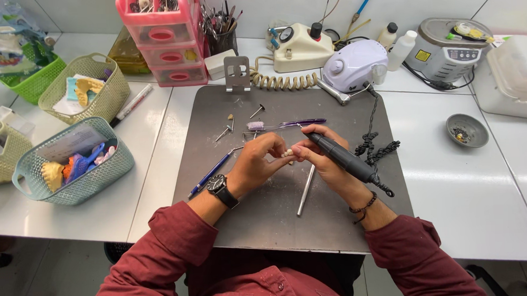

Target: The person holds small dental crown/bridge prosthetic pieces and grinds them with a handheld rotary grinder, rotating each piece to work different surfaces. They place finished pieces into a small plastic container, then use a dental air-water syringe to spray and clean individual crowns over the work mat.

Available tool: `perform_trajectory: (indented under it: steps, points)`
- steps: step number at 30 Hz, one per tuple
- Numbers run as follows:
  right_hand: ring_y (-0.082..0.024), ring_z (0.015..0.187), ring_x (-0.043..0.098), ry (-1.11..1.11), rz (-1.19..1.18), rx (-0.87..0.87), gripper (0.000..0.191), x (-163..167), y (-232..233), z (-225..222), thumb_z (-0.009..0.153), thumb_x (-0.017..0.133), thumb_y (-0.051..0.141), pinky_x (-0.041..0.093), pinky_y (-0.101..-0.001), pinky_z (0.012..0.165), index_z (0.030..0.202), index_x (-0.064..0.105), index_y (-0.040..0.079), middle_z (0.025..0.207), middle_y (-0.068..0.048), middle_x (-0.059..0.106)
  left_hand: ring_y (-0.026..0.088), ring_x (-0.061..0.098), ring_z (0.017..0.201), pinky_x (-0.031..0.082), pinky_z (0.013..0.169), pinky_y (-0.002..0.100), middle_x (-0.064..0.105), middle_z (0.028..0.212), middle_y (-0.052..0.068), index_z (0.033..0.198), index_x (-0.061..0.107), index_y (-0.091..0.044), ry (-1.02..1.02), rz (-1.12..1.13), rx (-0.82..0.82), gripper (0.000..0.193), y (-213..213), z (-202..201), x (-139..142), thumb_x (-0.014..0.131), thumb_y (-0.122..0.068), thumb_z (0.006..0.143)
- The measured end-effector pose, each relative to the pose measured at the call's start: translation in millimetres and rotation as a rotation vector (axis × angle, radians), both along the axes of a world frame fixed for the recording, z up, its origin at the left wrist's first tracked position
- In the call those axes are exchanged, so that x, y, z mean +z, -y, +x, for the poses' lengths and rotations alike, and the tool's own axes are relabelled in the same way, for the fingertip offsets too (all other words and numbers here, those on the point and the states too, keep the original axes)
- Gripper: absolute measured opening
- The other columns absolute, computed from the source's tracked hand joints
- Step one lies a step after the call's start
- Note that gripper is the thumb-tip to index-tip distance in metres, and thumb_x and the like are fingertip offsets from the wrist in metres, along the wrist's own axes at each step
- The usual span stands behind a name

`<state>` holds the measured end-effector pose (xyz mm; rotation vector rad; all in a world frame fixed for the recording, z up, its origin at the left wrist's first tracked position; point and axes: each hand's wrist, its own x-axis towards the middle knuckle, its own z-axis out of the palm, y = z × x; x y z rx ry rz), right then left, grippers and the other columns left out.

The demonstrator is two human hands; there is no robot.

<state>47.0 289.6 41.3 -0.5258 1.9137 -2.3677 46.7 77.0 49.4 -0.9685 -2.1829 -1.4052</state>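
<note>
Grey mat (278,224) carries the work. Left hand (258,163) pinches a small whitish dental piece (287,153) at mat centre, fingers tight on it. Right hand (323,157) grips a black handpiece (341,156) pen-style, tip at the piece. Purple toothbrush (283,124) at 12 o'clock, blue pen (211,173) at 9, metal rod (305,190) at 6.

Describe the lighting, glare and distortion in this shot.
Head view: bright, even overhead light; soft glare patches on the white table right of the grey mat; table edges bow from wide-angle distortion; the left hand and right hand are sharp, holding a small pale piece and black handpiece.
</note>
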Motion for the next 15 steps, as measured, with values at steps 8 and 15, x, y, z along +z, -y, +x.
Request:
perform_trajectory:
  steps: [8, 15]
  points:
    - [-0.015, 0.088, 0.073, 0.049, 0.052, -0.009, 0.039, 1.1, -1.5, -3.8, 0.092, 0.074, 0.002, 0.062, -0.0277, 0.080, 0.128, 0.059, 0.000, 0.099, -0.013, 0.076, 0.018, 0.063, 0.073, 0.054, 0.065, 0.031, 0.060, 0.084, 0.006, 0.088, 0.058, -0.004, -0.023, -0.083, -0.032, 0.030, 3.0, 3.5, 5.0, 0.085, -0.017, 0.088]
    - [-0.018, 0.090, 0.072, 0.082, -0.118, 0.022, 0.041, -8.4, 3.5, -14.6, 0.093, 0.071, -0.002, 0.062, -0.0313, 0.081, 0.132, 0.056, -0.001, 0.102, -0.017, 0.074, 0.018, 0.068, 0.079, 0.057, 0.068, 0.031, 0.065, 0.093, 0.006, 0.095, 0.061, -0.004, -0.078, -0.040, -0.003, 0.023, 10.5, 2.2, 14.2, 0.082, -0.011, 0.089]
